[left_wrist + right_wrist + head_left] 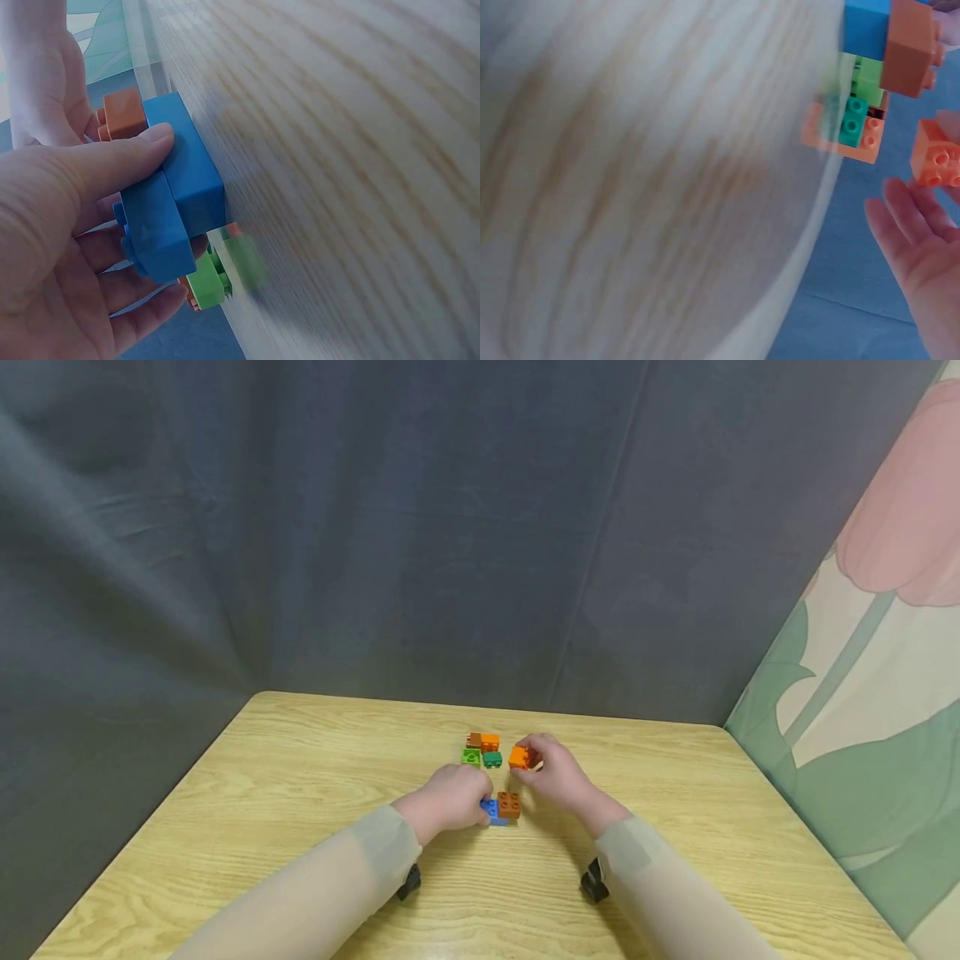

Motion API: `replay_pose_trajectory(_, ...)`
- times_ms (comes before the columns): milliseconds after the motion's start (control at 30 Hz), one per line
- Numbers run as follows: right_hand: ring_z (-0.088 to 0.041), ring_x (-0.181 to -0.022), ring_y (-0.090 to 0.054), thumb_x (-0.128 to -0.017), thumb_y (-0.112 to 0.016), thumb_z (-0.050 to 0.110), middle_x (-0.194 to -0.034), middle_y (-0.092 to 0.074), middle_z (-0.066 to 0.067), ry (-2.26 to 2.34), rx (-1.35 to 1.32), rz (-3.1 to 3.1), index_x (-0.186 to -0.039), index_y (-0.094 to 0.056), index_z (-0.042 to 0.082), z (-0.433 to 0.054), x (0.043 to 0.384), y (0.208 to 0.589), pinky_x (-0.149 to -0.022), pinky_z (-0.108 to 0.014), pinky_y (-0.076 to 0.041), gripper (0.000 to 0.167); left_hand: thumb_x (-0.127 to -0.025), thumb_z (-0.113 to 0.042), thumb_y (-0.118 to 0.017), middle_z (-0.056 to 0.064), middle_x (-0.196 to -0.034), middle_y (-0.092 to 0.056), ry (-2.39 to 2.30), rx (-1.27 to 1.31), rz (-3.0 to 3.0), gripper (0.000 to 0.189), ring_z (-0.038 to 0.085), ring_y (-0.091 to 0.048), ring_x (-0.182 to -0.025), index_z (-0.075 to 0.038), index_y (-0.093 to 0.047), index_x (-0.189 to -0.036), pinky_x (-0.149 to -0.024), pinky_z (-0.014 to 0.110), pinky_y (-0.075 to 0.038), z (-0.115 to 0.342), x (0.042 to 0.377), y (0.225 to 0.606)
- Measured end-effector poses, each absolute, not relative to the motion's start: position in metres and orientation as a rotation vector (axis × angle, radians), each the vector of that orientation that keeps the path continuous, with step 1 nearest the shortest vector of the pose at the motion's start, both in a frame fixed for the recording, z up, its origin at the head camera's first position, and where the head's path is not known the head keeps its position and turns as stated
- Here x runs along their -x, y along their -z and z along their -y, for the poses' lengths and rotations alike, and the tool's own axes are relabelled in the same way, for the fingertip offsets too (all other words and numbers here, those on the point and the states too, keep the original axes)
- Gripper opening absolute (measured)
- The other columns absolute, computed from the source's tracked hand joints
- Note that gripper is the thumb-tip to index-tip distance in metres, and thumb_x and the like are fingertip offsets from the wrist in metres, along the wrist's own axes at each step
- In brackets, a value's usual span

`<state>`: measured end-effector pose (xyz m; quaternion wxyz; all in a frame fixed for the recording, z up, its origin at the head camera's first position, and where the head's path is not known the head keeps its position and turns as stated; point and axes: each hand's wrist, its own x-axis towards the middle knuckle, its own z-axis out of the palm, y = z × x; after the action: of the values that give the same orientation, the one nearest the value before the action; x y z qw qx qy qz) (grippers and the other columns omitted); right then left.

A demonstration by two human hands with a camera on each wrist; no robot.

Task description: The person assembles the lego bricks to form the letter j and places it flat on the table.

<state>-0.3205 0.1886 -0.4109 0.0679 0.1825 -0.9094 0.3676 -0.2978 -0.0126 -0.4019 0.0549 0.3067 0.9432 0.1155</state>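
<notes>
My left hand grips a small stack of toy building bricks just above or on the table. In the left wrist view, the thumb presses a long blue brick; joined on its studded side are a shorter blue brick and a brown brick. To the right and a little farther back, my right hand pinches an orange brick. A darker reddish-brown part shows between it and the fingers in the head view. The right wrist view shows this orange brick apart from the stack, with several fingers extended.
Beyond the hands on the wooden table lie a light green brick, a teal brick, another orange brick and a brown brick, close together. A dark curtain hangs behind; a flower-patterned cloth stands right.
</notes>
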Motion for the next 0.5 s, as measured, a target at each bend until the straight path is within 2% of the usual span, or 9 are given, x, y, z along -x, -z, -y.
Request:
replay_pose_trajectory(133, -0.023, -0.093, -0.059, -0.088, -0.074, 0.003, -0.103, -0.061, -0.006, -1.131, -0.611, 2.769, -0.116, -0.064, 0.000, -0.189, 0.316, 0.405, -0.084, -0.040, -0.051, 0.030, -0.082, -0.029, -0.083, -0.011, -0.078, -0.063, -0.351, -0.924, -2.862, 0.018, 0.010, -0.053, -0.068, -0.015, -0.074, -0.089, -0.076, 0.033, -0.045, 0.012, 0.299, 0.403)
replay_pose_trajectory(300, -0.021, -0.087, -0.058, -0.087, -0.075, 0.002, -0.099, -0.061, -0.006, -1.144, -0.611, 2.779, -0.124, -0.059, 0.001, -0.191, 0.310, 0.399, -0.080, -0.039, -0.051, 0.041, -0.082, -0.029, -0.082, -0.012, -0.078, -0.062, -0.357, -0.902, -2.857, 0.017, 0.010, -0.053, -0.068, -0.015, -0.074, -0.089, -0.075, 0.032, -0.046, 0.012, 0.299, 0.404)
replay_pose_trajectory(500, -0.020, -0.078, -0.055, -0.083, -0.079, 0.003, -0.088, -0.059, -0.004, -1.220, -0.580, 2.775, -0.110, -0.052, 0.006, -0.194, 0.305, 0.397, -0.071, -0.035, -0.048, 0.039, -0.082, -0.028, -0.082, -0.012, -0.073, -0.059, -0.360, -0.903, -2.856, 0.016, 0.011, -0.050, -0.065, -0.016, -0.073, -0.085, -0.071, 0.031, -0.043, 0.012, 0.299, 0.403)
